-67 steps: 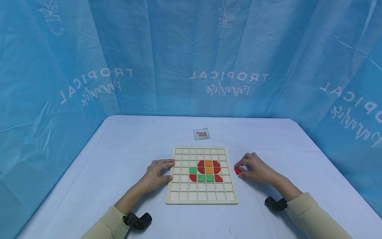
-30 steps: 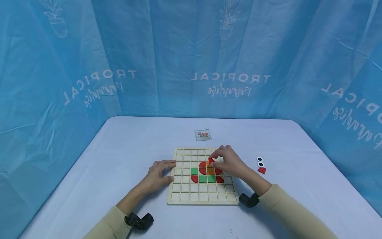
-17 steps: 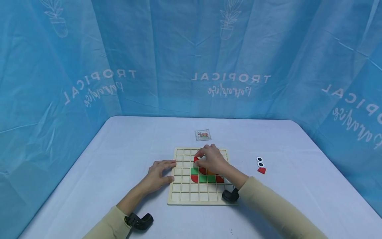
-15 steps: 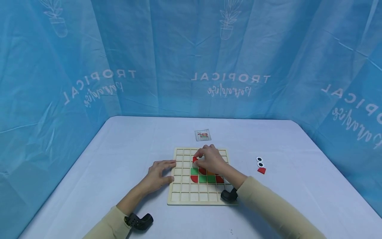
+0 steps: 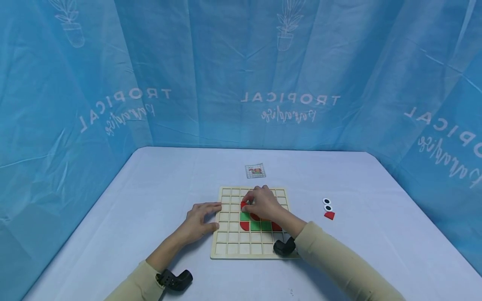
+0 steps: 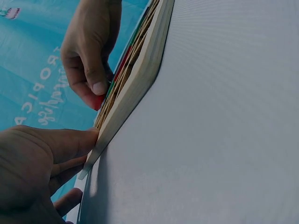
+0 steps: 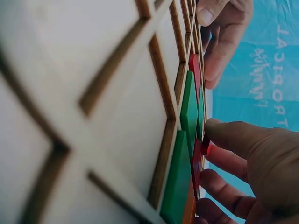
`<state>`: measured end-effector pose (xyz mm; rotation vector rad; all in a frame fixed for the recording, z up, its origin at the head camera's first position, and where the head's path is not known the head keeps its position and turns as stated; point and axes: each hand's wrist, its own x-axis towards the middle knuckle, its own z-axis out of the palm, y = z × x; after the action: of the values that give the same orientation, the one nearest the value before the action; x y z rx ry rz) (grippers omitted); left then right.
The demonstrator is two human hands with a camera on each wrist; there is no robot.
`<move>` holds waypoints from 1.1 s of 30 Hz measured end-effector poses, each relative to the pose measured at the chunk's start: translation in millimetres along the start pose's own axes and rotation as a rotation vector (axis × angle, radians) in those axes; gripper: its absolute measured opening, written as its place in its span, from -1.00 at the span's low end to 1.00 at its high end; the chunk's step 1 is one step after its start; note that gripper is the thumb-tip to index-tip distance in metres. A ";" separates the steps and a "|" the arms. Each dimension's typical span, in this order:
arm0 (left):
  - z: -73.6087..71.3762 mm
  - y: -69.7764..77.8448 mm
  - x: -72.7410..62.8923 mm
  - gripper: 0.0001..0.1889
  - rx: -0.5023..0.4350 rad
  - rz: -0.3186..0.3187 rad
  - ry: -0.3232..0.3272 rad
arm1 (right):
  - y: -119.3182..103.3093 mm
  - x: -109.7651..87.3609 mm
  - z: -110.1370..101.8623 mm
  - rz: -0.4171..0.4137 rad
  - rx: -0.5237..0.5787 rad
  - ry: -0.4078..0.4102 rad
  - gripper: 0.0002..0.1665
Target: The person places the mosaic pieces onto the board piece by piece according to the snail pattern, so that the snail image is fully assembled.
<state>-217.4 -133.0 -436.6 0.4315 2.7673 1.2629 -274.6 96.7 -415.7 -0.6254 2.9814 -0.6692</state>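
Note:
My right hand [image 5: 263, 204] pinches a red tile [image 5: 242, 205] between thumb and fingertips, low over the wooden grid board [image 5: 229, 249]. It is just behind the upper green square [image 5: 244, 216]. In the left wrist view the red tile [image 6: 99, 103] is tilted, close to the board's surface. My left hand [image 5: 197, 218] rests at the board's left edge, thumb and fingers extended and touching it. A red quarter-circle [image 5: 244, 226] and two green squares [image 5: 260, 226] fill part of a nearer row. My right hand hides most of the red and orange tiles behind that row.
Two round white eye tiles [image 5: 327, 204] and a loose red tile [image 5: 329, 215] lie on the white cloth right of the board. Behind the board is a small gridded picture card [image 5: 255, 170]. A blue curtain [image 5: 226, 83] encloses the table's back and sides.
My right hand carried the red tile from right of the board leftward over it, and lately a little lower and nearer. My left hand stays at the edge.

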 end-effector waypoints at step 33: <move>0.4 -0.6 0.0 -0.45 0.004 -0.004 0.011 | 66.1 -60.1 -56.4 0.176 0.080 0.173 -0.66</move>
<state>-217.5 -133.2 -437.4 0.4206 2.7788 1.2630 -250.5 197.6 -395.8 -0.3096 3.0976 -0.8636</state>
